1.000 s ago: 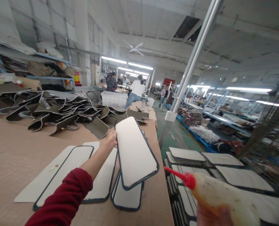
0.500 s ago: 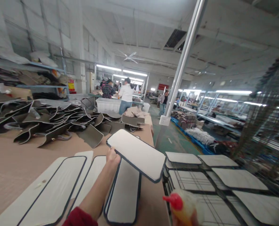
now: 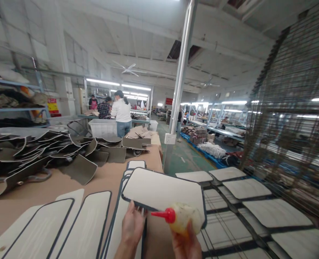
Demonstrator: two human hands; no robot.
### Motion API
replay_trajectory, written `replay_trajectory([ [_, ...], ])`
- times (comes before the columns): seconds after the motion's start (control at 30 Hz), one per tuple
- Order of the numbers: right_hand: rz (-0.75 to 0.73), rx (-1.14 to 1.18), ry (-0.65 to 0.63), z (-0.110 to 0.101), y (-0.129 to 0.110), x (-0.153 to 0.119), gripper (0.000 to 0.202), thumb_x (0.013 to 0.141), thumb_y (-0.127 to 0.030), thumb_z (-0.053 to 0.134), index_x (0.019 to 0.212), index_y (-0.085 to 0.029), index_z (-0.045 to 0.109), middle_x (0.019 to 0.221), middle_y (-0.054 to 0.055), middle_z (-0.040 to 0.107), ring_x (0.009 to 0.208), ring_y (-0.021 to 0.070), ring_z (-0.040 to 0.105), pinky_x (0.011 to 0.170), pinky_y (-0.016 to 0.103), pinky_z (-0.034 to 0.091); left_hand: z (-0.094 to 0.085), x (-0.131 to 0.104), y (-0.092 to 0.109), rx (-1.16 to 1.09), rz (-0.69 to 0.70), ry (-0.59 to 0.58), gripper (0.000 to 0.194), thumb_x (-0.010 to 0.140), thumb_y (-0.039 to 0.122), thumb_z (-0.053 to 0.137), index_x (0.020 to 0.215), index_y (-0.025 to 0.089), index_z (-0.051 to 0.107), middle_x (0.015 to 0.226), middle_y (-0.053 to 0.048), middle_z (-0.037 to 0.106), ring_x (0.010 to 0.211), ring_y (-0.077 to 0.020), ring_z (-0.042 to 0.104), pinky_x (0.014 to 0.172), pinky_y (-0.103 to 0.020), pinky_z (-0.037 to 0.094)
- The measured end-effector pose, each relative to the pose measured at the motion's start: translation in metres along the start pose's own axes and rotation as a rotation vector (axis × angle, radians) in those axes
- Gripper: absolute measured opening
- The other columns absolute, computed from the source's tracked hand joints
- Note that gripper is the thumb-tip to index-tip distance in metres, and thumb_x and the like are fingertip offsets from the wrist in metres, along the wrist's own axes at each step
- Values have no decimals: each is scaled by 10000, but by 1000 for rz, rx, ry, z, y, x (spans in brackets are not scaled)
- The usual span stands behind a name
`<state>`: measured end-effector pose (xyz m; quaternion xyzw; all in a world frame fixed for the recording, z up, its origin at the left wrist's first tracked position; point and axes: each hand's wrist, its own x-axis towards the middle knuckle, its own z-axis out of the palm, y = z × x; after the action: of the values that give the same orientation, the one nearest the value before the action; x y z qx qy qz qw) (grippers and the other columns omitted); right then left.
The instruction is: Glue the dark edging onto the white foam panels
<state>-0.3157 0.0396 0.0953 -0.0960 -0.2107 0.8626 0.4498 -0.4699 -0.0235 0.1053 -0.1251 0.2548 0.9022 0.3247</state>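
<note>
My left hand grips the near left edge of a white rounded panel with a dark border. It holds the panel up, over a stack of similar panels on the table. In my right hand is a squeeze bottle with yellowish contents and a red nozzle. The bottle lies in front of the held panel, its nozzle pointing left toward my left hand. Whether the nozzle touches the panel I cannot tell.
More bordered panels lie at the left of the brown table. Behind them is a heap of dark curved pieces. At right, a wire rack carries rows of panels. A metal post stands ahead; a person in white is farther off.
The bottle in my right hand has risen and moved left, in front of the panel. My left hand and the panel have come lower and nearer. The view has turned right.
</note>
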Motion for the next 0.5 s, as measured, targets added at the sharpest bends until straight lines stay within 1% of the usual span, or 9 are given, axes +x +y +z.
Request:
replay_trajectory([
  [0.1,-16,109,110,-4,-17,7,344,609,-333,920,901,-268,750,893,-20,765,849,161,735,793,247,600,-31,-5,-18,91,-92,-192,263,940,335,537,1155,266,672,1089,-73,714,990,-216,670,948,-418,493],
  [0.17,-6,141,139,-6,-30,14,404,523,-322,957,865,-258,753,871,-14,766,809,175,738,755,254,609,-60,-3,-32,250,-176,-322,424,740,474,767,1124,308,698,1198,-74,687,1152,-273,616,962,-427,466],
  [0.2,-4,145,140,-8,-37,17,420,489,-320,968,844,-254,753,857,-12,766,794,180,738,742,256,611,-73,-2,-36,373,-233,-383,531,610,473,863,1095,315,714,1187,-78,693,1132,-294,625,937,-423,467],
  [0.23,2,141,134,-10,-43,19,429,463,-317,976,823,-252,753,839,-11,765,781,184,738,733,259,612,-83,0,-36,507,-268,-456,589,547,461,904,1084,297,724,1129,-93,710,1059,-298,656,912,-416,468],
  [0.27,4,131,123,-12,-49,21,423,463,-323,975,817,-253,753,832,-11,764,781,186,738,737,264,611,-86,1,-33,644,-274,-518,596,529,461,916,1062,265,735,1030,-104,728,958,-287,682,891,-409,468],
  [0.3,2,113,108,-13,-54,20,408,487,-341,968,825,-257,754,837,-10,765,793,186,738,753,271,609,-82,1,-27,774,-231,-576,580,551,475,904,1050,230,740,939,-107,733,870,-270,689,872,-407,470],
  [0.37,-5,69,78,-15,-60,17,387,544,-385,945,859,-265,755,863,-8,767,835,186,735,789,285,600,-53,0,-5,988,-24,-624,570,598,524,857,1052,201,734,924,-106,730,899,-279,678,895,-414,471],
  [0.43,-13,36,70,-17,-61,10,386,580,-421,926,890,-266,754,885,0,768,860,194,735,791,293,595,-2,-2,19,1235,205,-655,617,590,524,836,1102,203,715,1014,-123,722,992,-312,652,927,-433,472],
  [0.5,1,9,66,-19,-57,2,410,565,-440,929,885,-254,755,900,23,769,867,218,736,782,313,595,55,-1,34,1467,442,-756,646,640,493,770,1209,205,673,1190,-146,679,1135,-336,593,1009,-455,429],
])
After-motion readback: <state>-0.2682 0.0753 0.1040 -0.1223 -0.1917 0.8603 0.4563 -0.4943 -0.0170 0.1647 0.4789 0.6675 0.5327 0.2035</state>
